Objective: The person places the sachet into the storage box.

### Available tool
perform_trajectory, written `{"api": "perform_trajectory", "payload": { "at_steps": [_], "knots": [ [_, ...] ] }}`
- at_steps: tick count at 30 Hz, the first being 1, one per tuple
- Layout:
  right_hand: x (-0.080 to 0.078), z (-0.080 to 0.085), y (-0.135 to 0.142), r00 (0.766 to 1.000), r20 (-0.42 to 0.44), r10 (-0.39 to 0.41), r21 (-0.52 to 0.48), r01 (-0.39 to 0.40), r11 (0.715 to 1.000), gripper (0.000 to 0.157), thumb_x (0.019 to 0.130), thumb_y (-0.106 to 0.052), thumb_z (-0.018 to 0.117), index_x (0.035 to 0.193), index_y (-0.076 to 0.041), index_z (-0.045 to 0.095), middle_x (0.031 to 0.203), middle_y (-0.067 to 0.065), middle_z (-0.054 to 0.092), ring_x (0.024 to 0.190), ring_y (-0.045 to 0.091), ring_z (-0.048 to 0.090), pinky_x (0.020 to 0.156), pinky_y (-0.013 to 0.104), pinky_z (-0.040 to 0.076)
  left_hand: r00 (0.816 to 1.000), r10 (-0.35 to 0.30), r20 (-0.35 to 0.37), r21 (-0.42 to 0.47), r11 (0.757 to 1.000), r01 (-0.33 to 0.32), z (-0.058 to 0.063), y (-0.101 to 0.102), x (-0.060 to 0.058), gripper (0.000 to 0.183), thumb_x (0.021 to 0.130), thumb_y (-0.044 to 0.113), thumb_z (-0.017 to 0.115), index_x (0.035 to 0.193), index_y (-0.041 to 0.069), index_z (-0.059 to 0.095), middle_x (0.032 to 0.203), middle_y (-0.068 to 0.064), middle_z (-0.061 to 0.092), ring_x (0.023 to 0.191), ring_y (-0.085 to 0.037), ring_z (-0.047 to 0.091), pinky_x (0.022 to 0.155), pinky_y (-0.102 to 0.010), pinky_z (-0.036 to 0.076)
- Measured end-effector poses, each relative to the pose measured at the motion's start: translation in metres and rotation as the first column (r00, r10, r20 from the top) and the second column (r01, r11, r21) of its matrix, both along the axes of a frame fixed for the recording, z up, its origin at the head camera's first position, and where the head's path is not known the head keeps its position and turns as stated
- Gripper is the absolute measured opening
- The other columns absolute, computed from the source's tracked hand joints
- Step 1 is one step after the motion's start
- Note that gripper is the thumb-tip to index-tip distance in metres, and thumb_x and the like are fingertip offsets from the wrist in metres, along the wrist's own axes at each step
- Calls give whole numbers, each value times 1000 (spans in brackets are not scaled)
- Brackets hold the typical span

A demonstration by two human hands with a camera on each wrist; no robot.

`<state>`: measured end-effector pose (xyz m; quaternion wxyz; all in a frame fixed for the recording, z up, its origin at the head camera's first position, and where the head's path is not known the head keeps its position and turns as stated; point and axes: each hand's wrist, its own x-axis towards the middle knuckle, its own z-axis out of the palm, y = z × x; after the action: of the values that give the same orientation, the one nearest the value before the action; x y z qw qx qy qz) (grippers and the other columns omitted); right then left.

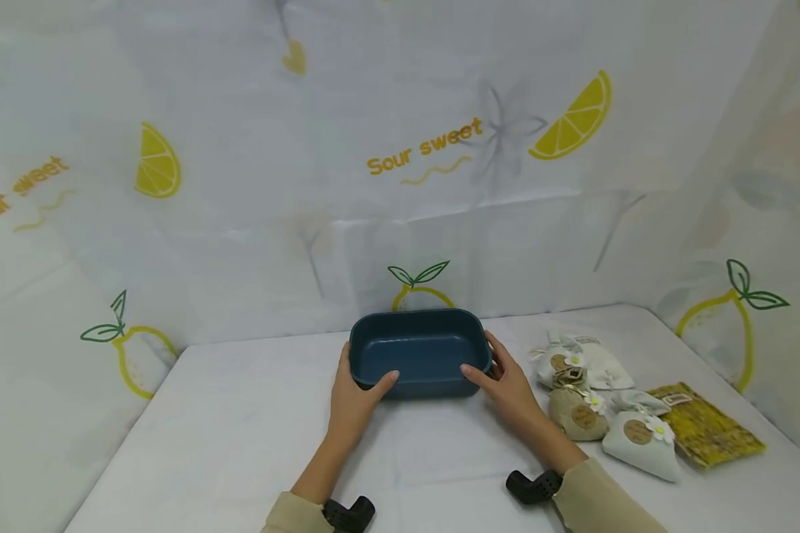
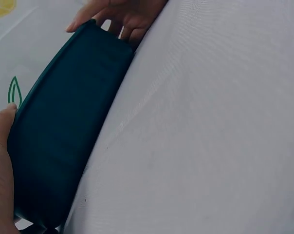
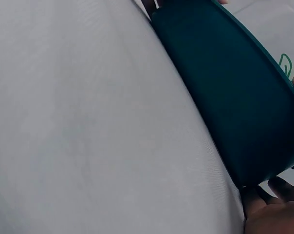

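The left hand (image 1: 355, 403) and right hand (image 1: 512, 389) hold the blue dish (image 1: 430, 389) between them, one at each short end. Each thumb lies on the near rim, and the fingers bend round the end wall; in the right wrist view, the right hand's fingertips reach the dish's lower edge. The dish sits above the table (image 1: 240, 429) or on it; the pictures do not settle whether its base touches. Its open side faces up, long side across the grip.

To the right of the grip, near the right forearm, is a tan pouch (image 1: 567, 411), with a pale pouch (image 1: 630, 449) nearer and further right. Behind the tan one are another tied pouch (image 1: 548, 368) and a flat white bag (image 1: 607, 363). Farthest right of the hands lies a yellow packet (image 1: 713, 429). Beyond the grip hangs a lemon-print sheet (image 1: 240, 222).
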<state>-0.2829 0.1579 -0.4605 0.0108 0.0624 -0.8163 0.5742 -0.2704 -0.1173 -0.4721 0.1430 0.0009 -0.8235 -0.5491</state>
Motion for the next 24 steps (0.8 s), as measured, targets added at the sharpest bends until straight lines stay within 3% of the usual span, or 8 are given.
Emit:
{"api": "perform_trajectory", "payload": {
  "at_steps": [6, 13, 16, 24],
  "knots": [
    [-1, -4, 2, 1000, -11, -17, -53, 16, 998, 83, 98, -35, 68, 163, -23, 18, 166, 19, 27, 153, 36, 31, 119, 51, 36, 1000, -8, -8, -32, 999, 8, -4, -1, 1, 102, 87, 51, 76, 163, 15, 18, 168, -10, 26, 154, -34, 30, 120, -58, 33],
    [-6, -4, -4, 1000, -7, -7, -61, 6, 998, 80, 100, -40, 63, 164, -22, 18, 170, 13, 18, 155, 32, 26, 122, 47, 32, 1000, -20, 11, 48, 999, 19, -3, -10, 5, 96, 87, 43, 78, 162, 24, 21, 166, -13, 29, 142, -41, 46, 108, -54, 49],
    [-4, -3, -4, 1000, -8, -6, -55, 6, 998, 80, 100, -41, 62, 164, -20, 17, 170, 12, 19, 156, 32, 24, 123, 47, 30, 999, -38, 24, 57, 998, 36, -2, -10, 6, 97, 87, 43, 78, 163, 23, 20, 168, -12, 25, 144, -41, 45, 109, -54, 48],
    [-1, -1, 1, 1000, -6, -22, -61, 22, 998, 80, 100, -40, 63, 163, -22, 17, 170, 12, 20, 155, 32, 27, 122, 47, 33, 994, -83, 75, -13, 996, 85, 1, -7, 3, 99, 90, 50, 73, 164, 26, 12, 171, -9, 16, 155, -37, 26, 120, -60, 32]
  ]
}}
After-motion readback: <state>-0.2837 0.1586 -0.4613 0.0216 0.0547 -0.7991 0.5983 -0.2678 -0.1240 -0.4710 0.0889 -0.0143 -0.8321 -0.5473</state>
